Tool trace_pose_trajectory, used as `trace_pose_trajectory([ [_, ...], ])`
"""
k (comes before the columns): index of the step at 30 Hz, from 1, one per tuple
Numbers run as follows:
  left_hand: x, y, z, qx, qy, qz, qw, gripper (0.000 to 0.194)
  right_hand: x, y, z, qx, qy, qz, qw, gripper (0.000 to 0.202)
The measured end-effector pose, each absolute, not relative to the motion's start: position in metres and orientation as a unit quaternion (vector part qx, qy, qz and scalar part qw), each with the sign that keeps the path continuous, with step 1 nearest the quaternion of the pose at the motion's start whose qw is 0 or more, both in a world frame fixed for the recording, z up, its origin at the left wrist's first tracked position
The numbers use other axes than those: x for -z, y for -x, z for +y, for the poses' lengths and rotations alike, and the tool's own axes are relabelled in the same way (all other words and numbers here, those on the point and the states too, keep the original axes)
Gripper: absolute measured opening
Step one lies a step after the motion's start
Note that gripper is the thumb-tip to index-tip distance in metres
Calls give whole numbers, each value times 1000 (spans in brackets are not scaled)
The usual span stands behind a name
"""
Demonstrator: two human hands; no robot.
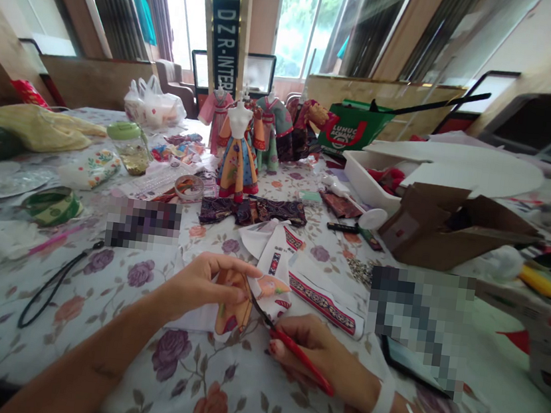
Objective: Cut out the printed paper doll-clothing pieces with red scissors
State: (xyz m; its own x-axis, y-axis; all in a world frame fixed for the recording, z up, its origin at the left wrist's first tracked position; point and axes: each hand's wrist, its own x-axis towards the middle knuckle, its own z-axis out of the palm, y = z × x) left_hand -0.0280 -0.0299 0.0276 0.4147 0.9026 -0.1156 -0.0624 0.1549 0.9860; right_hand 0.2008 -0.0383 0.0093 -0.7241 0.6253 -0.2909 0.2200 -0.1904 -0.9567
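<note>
My left hand (210, 283) pinches an orange patterned piece of fabric (234, 312) near the middle of the table, with fingertips together at its upper edge. In my right hand (313, 348) is a pair of scissors (300, 357) with red handles. Their dark blades point up and left and touch or nearly touch the fabric beside my left fingertips. Just behind lie white fabric pieces with red and black patterned bands (327, 301). Whether the blades are parted is too small to tell.
Small dress forms in costumes (240, 155) stand on the flowered tablecloth (213, 386) further back. A cardboard box (426, 228), a white tray (378, 191) and a green bag (350, 128) are at the right. Tape rolls (52, 204) and a jar (132, 149) sit left.
</note>
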Motion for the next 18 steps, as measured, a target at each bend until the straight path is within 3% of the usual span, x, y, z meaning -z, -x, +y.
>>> trace_pose_trajectory([
  [18,-29,26,-29,-360,-538,377,662,37,-5,-203,-38,-682,346,-628,141,51],
])
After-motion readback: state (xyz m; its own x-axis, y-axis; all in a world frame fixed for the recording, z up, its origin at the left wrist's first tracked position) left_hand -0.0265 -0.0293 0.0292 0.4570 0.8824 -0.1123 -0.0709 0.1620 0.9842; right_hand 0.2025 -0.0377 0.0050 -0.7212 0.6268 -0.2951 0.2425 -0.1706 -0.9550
